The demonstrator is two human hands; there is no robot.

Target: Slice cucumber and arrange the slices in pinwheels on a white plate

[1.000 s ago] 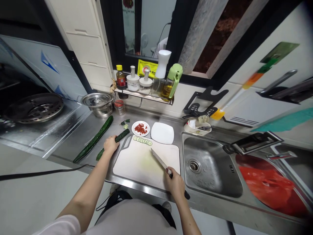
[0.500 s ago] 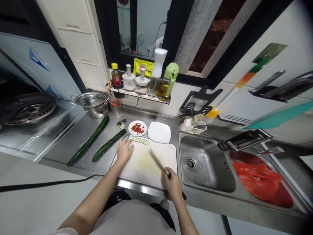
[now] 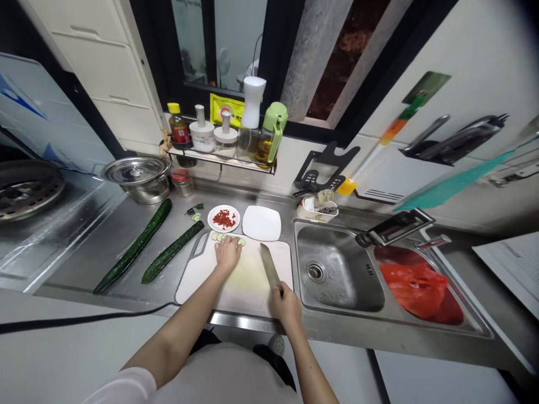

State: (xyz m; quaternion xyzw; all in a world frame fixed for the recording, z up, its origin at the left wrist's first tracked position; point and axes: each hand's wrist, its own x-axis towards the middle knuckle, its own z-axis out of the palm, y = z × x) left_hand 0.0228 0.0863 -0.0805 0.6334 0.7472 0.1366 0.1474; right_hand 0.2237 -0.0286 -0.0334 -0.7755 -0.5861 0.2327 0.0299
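Observation:
My left hand reaches over the upper part of the white cutting board, its fingers stretched out onto a row of cucumber slices and covering part of it. A kitchen knife is in my right hand, fingers wrapped round the handle. Its blade lies over the board's right side, pointing away from me. Just beyond the board stand a small plate of chopped red pieces and a bare white square plate. A cut cucumber and a longer whole cucumber lie to the left.
The sink adjoins the board on the right, with a red plastic bag in the second basin. A lidded steel pot stands back left. Above the counter, a rack carries seasoning jars and an oil bottle.
My left hand has moved from the board's left edge rightward onto the cucumber slices. In my right hand the knife has turned, showing more of its blade's flat side. The camera view has shifted right.

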